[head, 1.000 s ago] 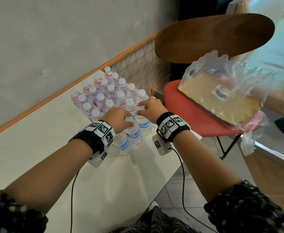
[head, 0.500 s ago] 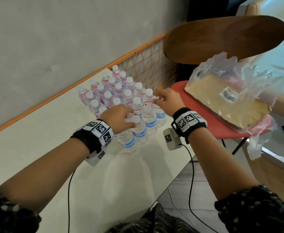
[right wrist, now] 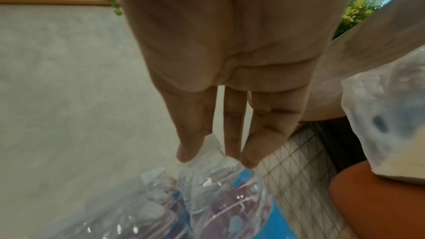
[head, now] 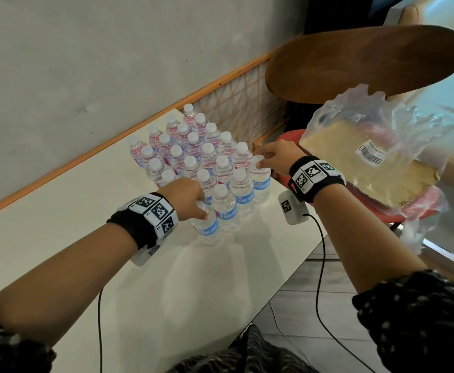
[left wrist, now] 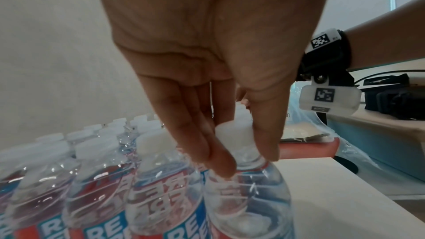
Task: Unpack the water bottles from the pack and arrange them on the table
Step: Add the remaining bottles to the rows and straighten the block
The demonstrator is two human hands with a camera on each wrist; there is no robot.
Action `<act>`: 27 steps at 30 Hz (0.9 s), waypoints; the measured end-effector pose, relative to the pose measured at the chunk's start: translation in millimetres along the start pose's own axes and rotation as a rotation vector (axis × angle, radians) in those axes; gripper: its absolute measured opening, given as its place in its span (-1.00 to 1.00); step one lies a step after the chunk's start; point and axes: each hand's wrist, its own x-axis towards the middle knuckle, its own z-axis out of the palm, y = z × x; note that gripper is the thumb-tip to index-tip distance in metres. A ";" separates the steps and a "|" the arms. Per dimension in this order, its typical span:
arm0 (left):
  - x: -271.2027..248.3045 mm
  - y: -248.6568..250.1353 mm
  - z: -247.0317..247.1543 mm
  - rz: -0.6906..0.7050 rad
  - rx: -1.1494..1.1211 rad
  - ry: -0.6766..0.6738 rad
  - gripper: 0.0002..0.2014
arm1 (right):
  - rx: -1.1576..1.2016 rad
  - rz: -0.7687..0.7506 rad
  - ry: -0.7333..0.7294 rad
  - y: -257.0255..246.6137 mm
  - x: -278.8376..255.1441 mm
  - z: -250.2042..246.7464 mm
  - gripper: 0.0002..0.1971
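Several clear water bottles with white caps and red-blue labels stand packed together on the white table. My left hand pinches the cap of the front-left bottle; in the left wrist view the fingertips and thumb close round that cap. My right hand pinches the cap of the bottle at the row's right end. In the right wrist view its thumb and fingers hold that cap. The torn plastic pack, with its cardboard tray, lies on the chair.
A red chair seat with a wooden back stands just right of the table, bearing the pack. The grey wall and orange-framed lattice panel run behind the bottles. The table's right edge drops to tiled floor. Bare tabletop lies near me.
My right hand has moved from beside the left hand out to the right-end bottle's cap. My left hand has stayed on the front bottle's cap.
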 end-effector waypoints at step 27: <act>28.9 32.9 -11.0 -0.028 -0.129 0.123 -0.67 | -0.367 -0.277 -0.027 -29.6 -8.3 30.3 -0.64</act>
